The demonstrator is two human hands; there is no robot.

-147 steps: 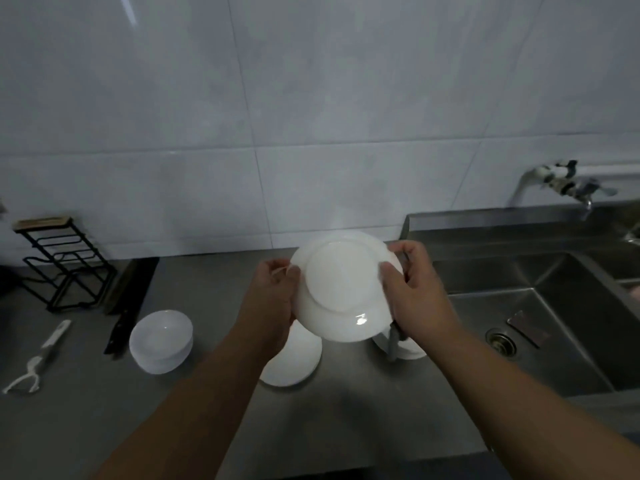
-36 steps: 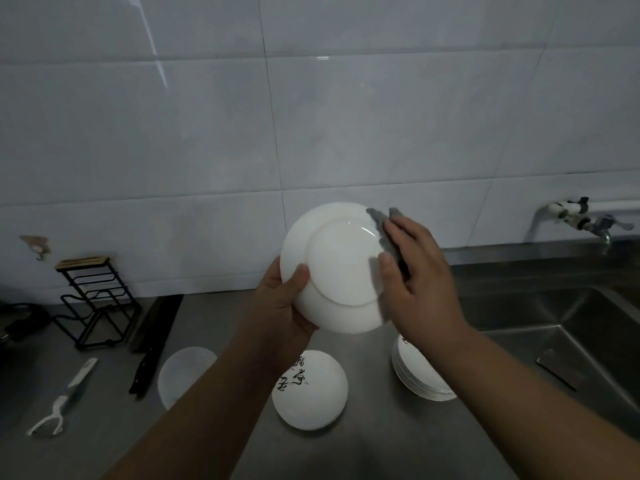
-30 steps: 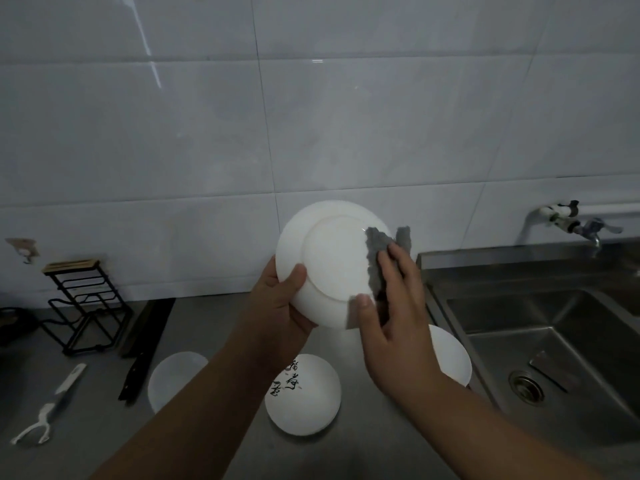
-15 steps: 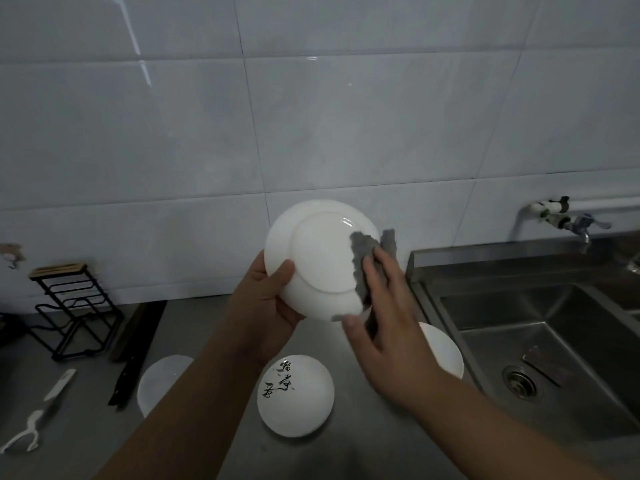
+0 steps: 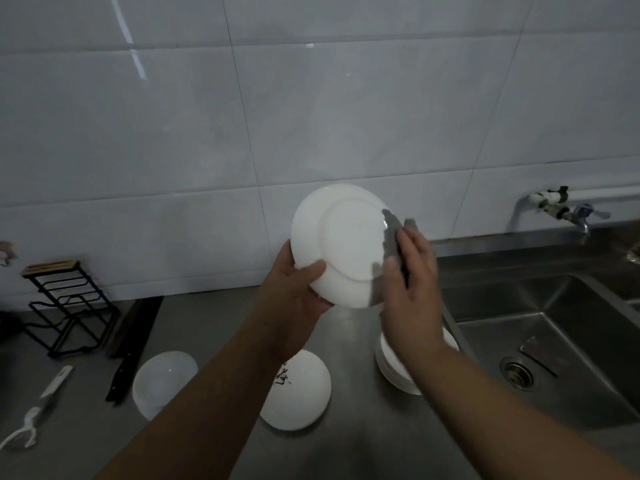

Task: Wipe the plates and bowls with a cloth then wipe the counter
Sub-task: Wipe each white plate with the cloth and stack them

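Observation:
My left hand [image 5: 294, 296] grips a white plate [image 5: 343, 244] by its lower left rim, holding it up above the counter with the underside toward me. My right hand [image 5: 410, 289] presses a grey cloth [image 5: 391, 233] against the plate's right edge, thumb on the underside and fingers over the cloth. On the steel counter [image 5: 214, 327] below lie a white plate with black lettering [image 5: 301, 393], a stack of white plates [image 5: 394, 372] partly hidden by my right forearm, and a white bowl [image 5: 161, 382] to the left.
A steel sink [image 5: 561, 344] with a drain sits at right, a tap [image 5: 561, 209] above it. A black wire rack [image 5: 65, 306], a dark knife [image 5: 133, 337] and a white peeler [image 5: 38, 410] lie at left. The tiled wall stands behind.
My right hand has slid the cloth along the plate's right side, from over the underside toward the rim. The plate stays in my left hand.

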